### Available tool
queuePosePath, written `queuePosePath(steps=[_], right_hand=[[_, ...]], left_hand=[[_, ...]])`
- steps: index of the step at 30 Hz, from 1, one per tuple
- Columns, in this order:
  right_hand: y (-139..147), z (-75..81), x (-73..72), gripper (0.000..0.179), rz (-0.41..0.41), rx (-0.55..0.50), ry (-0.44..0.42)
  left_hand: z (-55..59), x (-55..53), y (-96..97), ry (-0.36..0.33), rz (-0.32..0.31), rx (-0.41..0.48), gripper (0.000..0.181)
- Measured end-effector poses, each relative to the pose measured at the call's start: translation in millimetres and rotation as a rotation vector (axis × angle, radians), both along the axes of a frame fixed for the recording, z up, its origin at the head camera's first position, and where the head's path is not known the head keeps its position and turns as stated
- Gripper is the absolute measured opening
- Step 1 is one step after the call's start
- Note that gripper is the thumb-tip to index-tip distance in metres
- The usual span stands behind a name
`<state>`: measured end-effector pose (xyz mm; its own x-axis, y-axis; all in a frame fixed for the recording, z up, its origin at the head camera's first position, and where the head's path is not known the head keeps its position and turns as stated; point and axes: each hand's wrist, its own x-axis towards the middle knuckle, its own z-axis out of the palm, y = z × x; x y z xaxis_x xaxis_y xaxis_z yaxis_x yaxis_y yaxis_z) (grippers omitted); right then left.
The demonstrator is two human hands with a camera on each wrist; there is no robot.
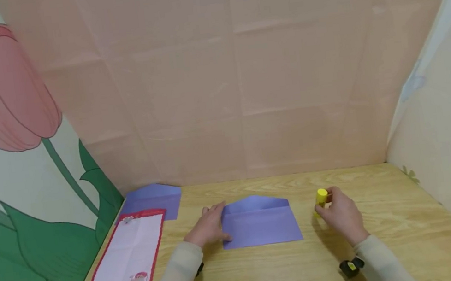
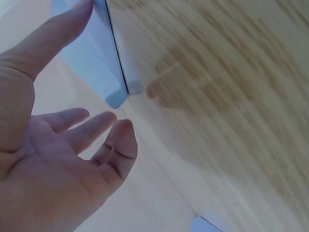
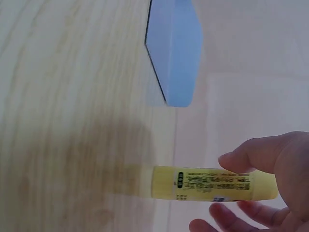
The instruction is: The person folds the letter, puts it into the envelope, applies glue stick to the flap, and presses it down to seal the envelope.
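A purple envelope [image 1: 261,227], its flap opened away from me, lies flat on the table. My left hand [image 1: 209,227] is at its left edge, the thumb touching the lower left corner area. In the left wrist view, the fingers of the left hand [image 2: 58,145] are loosely bent with nothing in the palm. To the right of the envelope, my right hand [image 1: 342,215] holds a yellow glue stick [image 1: 321,198] upright between thumb and fingers. Printed text shows on the glue stick [image 3: 207,184] in the right wrist view. Whether its base touches the table cannot be told.
A white sheet with a red border [image 1: 128,258] lies at the left of the wooden table [image 1: 266,275]. It overlaps a second purple envelope [image 1: 170,207] behind it. A beige covering [image 1: 236,88] rises at the table's back edge, with painted walls on both sides.
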<state>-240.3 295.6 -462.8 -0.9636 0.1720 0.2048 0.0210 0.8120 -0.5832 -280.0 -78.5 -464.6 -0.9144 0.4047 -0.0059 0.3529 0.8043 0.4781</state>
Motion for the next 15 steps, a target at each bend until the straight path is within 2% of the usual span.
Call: queuePosePath(steps=[2,4,6,9,11,13,15], right_hand=[[-1.9,1.8,0.4,0.060,-0.012,0.012,0.018],[-5.1,2.9,1.1,0.062,-0.050,0.025,0.071],[-10.6,3.8,2.9,0.063,-0.098,0.037,0.159],[-20.9,5.1,4.8,0.057,-0.144,0.034,0.343],[-29.0,6.2,5.6,0.050,-0.115,0.039,0.462],[-37.5,7.0,5.3,0.040,-0.043,0.052,0.555],[-45.8,7.9,4.8,0.032,0.061,0.078,0.586]], left_hand=[[0.2,-0.5,-0.6,-0.009,0.000,0.004,0.109],[0.4,-0.1,-0.6,-0.008,0.001,0.003,0.108],[0.8,0.5,0.3,0.004,-0.002,-0.004,0.107],[1.0,2.4,2.4,0.033,-0.005,-0.026,0.106],[0.1,3.7,3.9,0.061,-0.006,-0.046,0.106],[-0.4,5.4,5.2,0.082,-0.005,-0.063,0.104],[0.1,7.2,6.5,0.097,-0.002,-0.078,0.098]])
